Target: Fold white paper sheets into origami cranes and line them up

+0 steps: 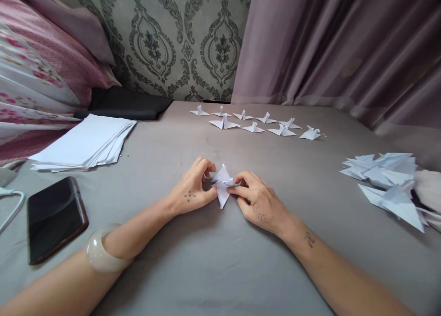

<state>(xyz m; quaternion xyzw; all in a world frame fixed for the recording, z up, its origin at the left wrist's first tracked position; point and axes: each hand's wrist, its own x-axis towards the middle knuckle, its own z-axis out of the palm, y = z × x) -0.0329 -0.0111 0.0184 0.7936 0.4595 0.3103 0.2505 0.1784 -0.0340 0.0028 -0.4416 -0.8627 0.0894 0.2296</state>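
Observation:
A small white paper crane (223,187) is held between my two hands over the middle of the grey cloth. My left hand (196,187) pinches its left side between thumb and fingers. From the right, my right hand (260,199) grips the other side with the thumb and fingertips. One pointed wing reaches up away from me and another points down toward me. The fingertips cover part of the crane's narrow ends. A pale bangle (103,251) circles my left forearm.
Several finished paper cranes (253,127) stand in rows at the back. More folded cranes (389,173) lie heaped at the right. At the left are a stack of white paper (86,141), a phone (55,219), a white cable (15,205) and a black folded item (131,104).

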